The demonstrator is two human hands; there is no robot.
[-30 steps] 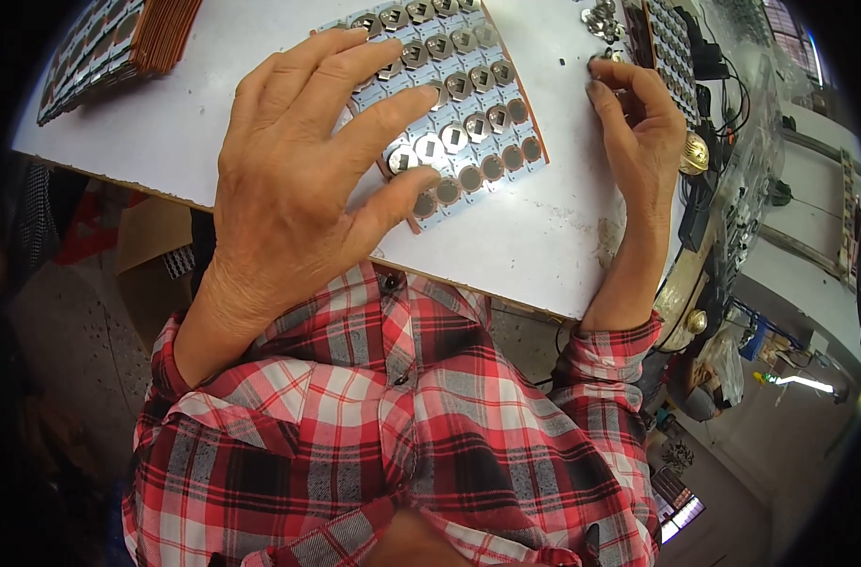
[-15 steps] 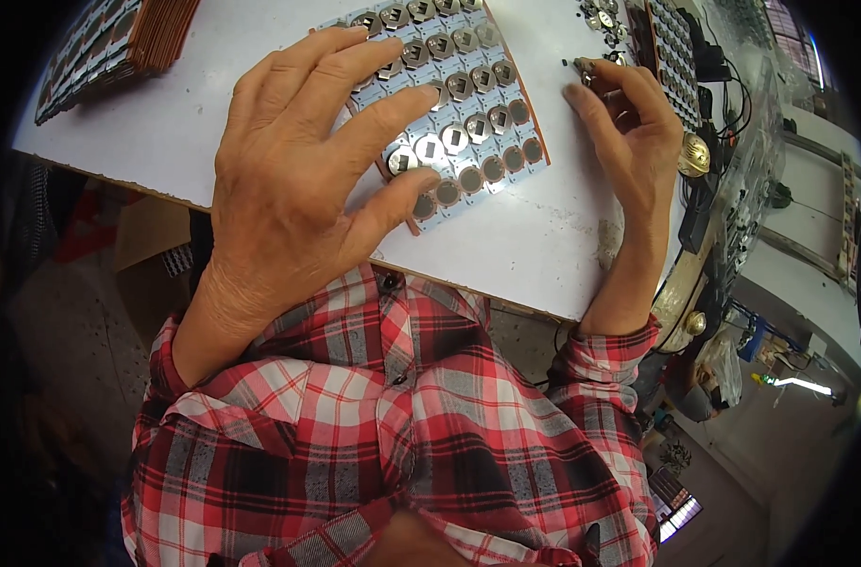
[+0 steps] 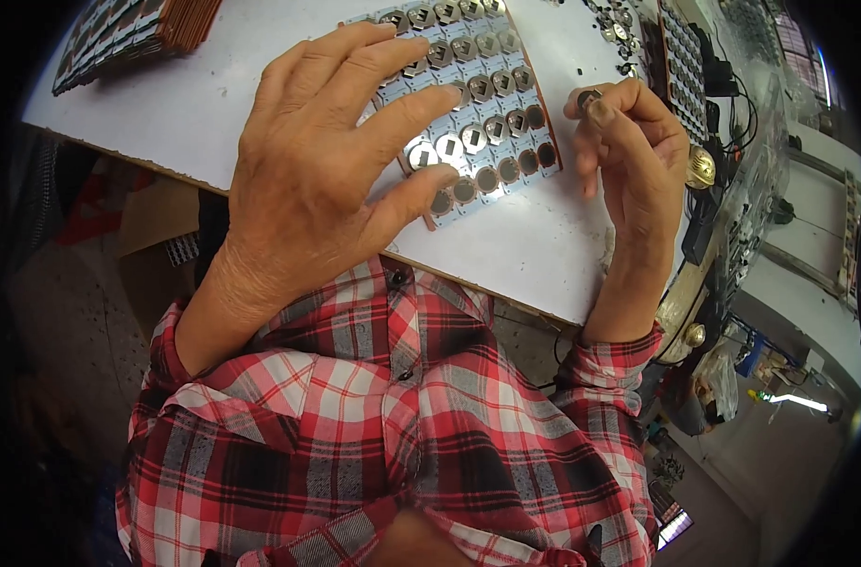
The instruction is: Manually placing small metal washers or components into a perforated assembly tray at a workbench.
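Observation:
A light-blue circuit board panel point(image 3: 506, 180) lies on the white table. Shiny metal clips cover its upper rows. Along the row nearest me, bare dark round pads show. My left hand point(image 3: 308, 175) spreads over the panel's left side, fingers apart and fingertips on or just above the clips; it hides part of the board. Right of the panel, my right hand point(image 3: 643, 156) is raised off the table. Thumb and forefinger pinch a small round metal clip point(image 3: 589, 98) with a dark middle, the other fingers curled below.
Loose metal clips point(image 3: 621, 33) lie scattered beyond my right hand. A stack of similar panels point(image 3: 133, 42) stands at the far left. Another filled panel point(image 3: 681, 71) is at the right, near black cables and a brass-coloured domed object point(image 3: 700, 167). The table's front edge point(image 3: 468, 283) runs before my body.
My right hand has lifted from beside the loose clips and turned, bringing a pinched clip into sight. My left hand stays over the panel; the whole view has shifted slightly.

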